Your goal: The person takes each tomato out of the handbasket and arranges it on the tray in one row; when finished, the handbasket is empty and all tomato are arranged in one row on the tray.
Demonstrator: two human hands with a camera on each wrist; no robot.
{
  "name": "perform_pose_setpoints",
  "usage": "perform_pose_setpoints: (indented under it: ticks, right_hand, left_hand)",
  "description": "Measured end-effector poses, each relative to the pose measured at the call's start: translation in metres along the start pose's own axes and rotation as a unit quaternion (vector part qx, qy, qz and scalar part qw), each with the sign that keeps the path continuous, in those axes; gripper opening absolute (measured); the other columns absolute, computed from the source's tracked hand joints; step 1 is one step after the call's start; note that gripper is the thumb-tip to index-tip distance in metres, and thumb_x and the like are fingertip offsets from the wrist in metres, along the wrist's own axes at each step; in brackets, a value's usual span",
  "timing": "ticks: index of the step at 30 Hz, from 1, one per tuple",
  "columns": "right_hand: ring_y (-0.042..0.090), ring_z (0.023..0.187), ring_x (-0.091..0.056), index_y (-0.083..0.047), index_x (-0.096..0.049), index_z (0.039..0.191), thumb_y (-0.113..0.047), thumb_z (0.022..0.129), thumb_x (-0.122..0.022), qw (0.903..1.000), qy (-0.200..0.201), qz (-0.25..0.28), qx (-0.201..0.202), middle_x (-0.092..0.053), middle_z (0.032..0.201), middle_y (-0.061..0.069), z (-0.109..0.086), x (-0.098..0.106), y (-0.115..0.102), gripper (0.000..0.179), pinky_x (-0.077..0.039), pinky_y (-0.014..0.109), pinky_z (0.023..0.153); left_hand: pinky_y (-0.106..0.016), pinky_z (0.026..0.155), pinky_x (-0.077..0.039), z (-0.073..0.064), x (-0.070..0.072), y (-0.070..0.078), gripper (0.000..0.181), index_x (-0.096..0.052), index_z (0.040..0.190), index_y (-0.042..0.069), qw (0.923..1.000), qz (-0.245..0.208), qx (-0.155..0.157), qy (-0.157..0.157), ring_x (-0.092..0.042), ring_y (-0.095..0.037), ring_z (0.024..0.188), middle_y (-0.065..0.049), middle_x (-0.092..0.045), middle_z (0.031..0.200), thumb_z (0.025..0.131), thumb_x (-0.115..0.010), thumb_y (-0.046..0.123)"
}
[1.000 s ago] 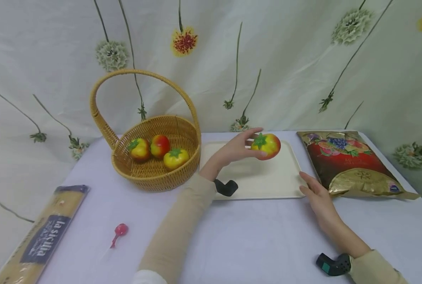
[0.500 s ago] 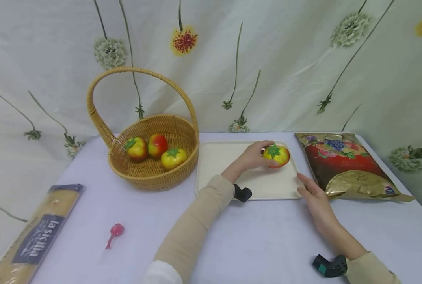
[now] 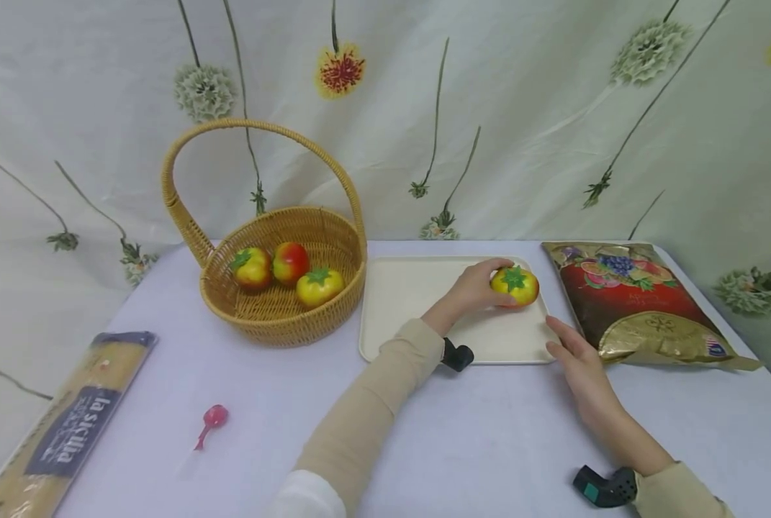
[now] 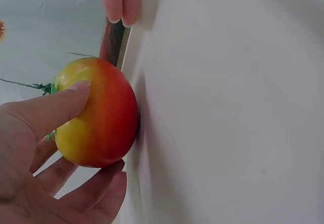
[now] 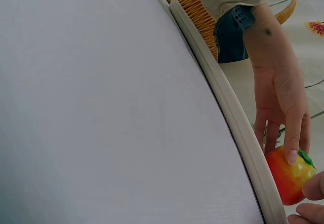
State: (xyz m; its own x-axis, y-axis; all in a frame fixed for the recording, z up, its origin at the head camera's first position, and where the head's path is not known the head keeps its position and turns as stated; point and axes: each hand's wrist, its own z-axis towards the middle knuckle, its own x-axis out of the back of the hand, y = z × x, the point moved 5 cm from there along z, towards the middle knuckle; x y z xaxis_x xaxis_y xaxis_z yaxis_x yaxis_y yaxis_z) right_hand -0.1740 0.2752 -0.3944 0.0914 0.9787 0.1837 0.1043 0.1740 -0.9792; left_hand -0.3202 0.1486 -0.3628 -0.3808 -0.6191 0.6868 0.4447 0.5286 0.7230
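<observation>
My left hand (image 3: 477, 289) holds a red-and-yellow tomato (image 3: 518, 286) with a green leafy top, over the right part of a cream tray (image 3: 404, 288). In the left wrist view the thumb lies across the tomato (image 4: 101, 117) and the fingers curl beneath it, its red side close to the tray's surface. At the tray's right edge is my right hand (image 3: 582, 370), fingers extended and fingertips right at the rim. Its fingertips (image 5: 316, 186) also show beside the tomato in the right wrist view.
Left of the tray stands a wicker basket (image 3: 275, 332) with a tall handle and three similar tomatoes inside. A red-and-gold bag (image 3: 651, 302) lies at the right. A pasta pack (image 3: 77, 424) and a pink lollipop (image 3: 215, 416) lie at the left.
My left hand has carried the tomato rightward and down toward the tray's right end. The right hand has stayed at the tray's right edge.
</observation>
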Motion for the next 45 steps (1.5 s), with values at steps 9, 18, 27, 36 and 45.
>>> perform_pose_setpoints:
  ticks: [9, 18, 27, 36, 45]
  right_hand:
    - [0.025, 0.139, -0.005, 0.002, -0.019, 0.147, -0.011, 0.1, -0.038, 1.0, -0.002, -0.006, 0.0, -0.014, 0.153, 0.015, 0.001, 0.001, 0.002, 0.052, -0.009, 0.044, 0.109]
    - [0.026, 0.139, -0.005, 0.002, -0.019, 0.147, -0.01, 0.1, -0.038, 1.0, -0.002, -0.005, 0.007, -0.014, 0.152, 0.016, 0.001, 0.0, 0.001, 0.052, -0.009, 0.044, 0.109]
    - [0.025, 0.139, -0.005, 0.003, -0.019, 0.147, -0.011, 0.1, -0.038, 1.0, -0.001, -0.004, 0.008, -0.014, 0.152, 0.017, 0.0, 0.0, 0.001, 0.052, -0.008, 0.044, 0.11]
    - [0.025, 0.139, -0.004, 0.002, -0.018, 0.147, -0.012, 0.101, -0.037, 0.9999, -0.009, -0.002, 0.005, -0.012, 0.153, 0.016, 0.0, -0.003, 0.001, 0.052, -0.008, 0.044, 0.109]
    - [0.025, 0.139, -0.005, 0.001, -0.019, 0.147, -0.013, 0.101, -0.037, 1.0, -0.004, -0.005, 0.002, -0.013, 0.153, 0.015, 0.0, -0.001, 0.001, 0.052, -0.008, 0.044, 0.109]
  left_hand:
    - [-0.024, 0.098, -0.033, 0.004, -0.007, 0.004, 0.06, -0.05, 0.135, 0.015, 0.9997, 0.005, -0.008, 0.021, -0.044, -0.019, 0.117, -0.009, -0.046, 0.131, 0.081, -0.075, 0.014]
    - [-0.022, 0.099, -0.032, 0.003, -0.012, 0.005, 0.058, -0.044, 0.14, 0.013, 0.9987, -0.048, 0.011, 0.014, -0.044, -0.016, 0.122, -0.005, -0.045, 0.139, 0.087, -0.066, 0.006]
    - [-0.023, 0.102, -0.028, 0.001, -0.018, 0.008, 0.069, -0.034, 0.146, 0.013, 0.9986, -0.047, 0.005, 0.023, -0.039, -0.017, 0.127, -0.006, -0.039, 0.143, 0.086, -0.069, 0.011]
    - [-0.029, 0.105, -0.026, -0.006, -0.008, 0.005, 0.082, -0.029, 0.147, 0.013, 0.999, -0.035, 0.013, 0.024, -0.034, -0.021, 0.131, -0.008, -0.035, 0.146, 0.08, -0.076, 0.019]
    - [-0.028, 0.095, -0.04, -0.018, 0.025, 0.013, 0.076, -0.031, 0.147, 0.014, 0.9959, -0.083, -0.01, 0.035, -0.041, -0.026, 0.125, -0.01, -0.033, 0.146, 0.083, -0.072, 0.015]
